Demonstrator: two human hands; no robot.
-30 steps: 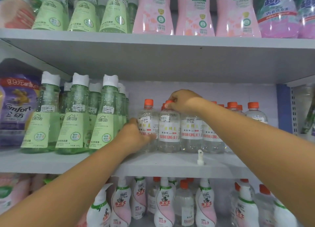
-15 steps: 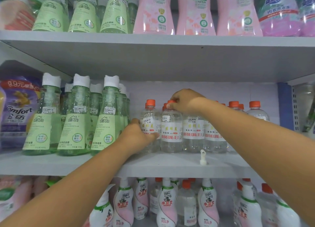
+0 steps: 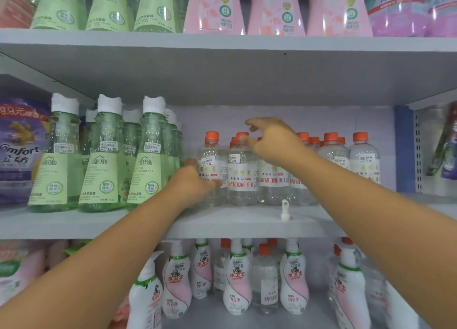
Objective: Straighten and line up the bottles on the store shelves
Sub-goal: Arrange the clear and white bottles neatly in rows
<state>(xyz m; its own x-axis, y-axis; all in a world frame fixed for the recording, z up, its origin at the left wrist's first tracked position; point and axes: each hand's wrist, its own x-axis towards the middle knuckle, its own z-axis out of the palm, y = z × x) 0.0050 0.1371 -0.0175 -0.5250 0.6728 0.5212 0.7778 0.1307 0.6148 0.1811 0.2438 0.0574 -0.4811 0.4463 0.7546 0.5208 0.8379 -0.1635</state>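
A person is reaching with both bare arms into the middle shelf [image 3: 235, 226] of a store display. At far left a purple softener pouch [image 3: 17, 153] is sitting beside rows of tall green bottles [image 3: 103, 160] with white caps, each showing a price sticker. The left hand [image 3: 195, 182] is wrapping its fingers around the lower body of the leftmost clear bottle [image 3: 210, 165], which is standing upright at the front of the shelf, just right of the green bottles. Beside it, the second clear bottle [image 3: 241, 173] and the other orange-capped clear bottles [image 3: 351, 160] are standing in a rough row running toward the blue upright at right. The right hand [image 3: 274, 143] is hovering near the caps of the clear bottles with fingers spread and loosely curled, holding nothing; it is blurred, and whether a fingertip is touching a cap cannot be told. A small white pump nozzle [image 3: 285, 209] is lying loose on the shelf in front of the clear bottles. Pink bottles [image 3: 274, 9] are lining the shelf above, and white-and-pink pump bottles [image 3: 237, 286] are crowding the shelf below.
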